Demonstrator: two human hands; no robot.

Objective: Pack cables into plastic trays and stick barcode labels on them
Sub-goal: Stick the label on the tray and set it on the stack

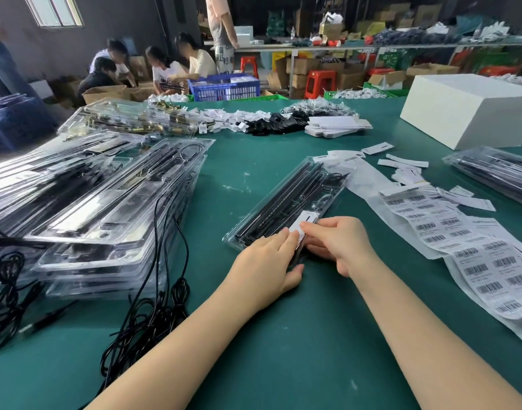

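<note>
Both forearms reach forward, converging. Left hand point(268, 258) flat, palm down, fingers straight. Right hand point(339, 242) fingers curled, fingertips meeting the left's.

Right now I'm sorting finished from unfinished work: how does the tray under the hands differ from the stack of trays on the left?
The single tray lies alone, flat on the green table; the stack of trays is piled many high and leans unevenly. The single tray has the left hand and right hand on a white label; nobody touches the stack. Loose black cables trail from the stack. Both are clear plastic holding black parts.
</note>
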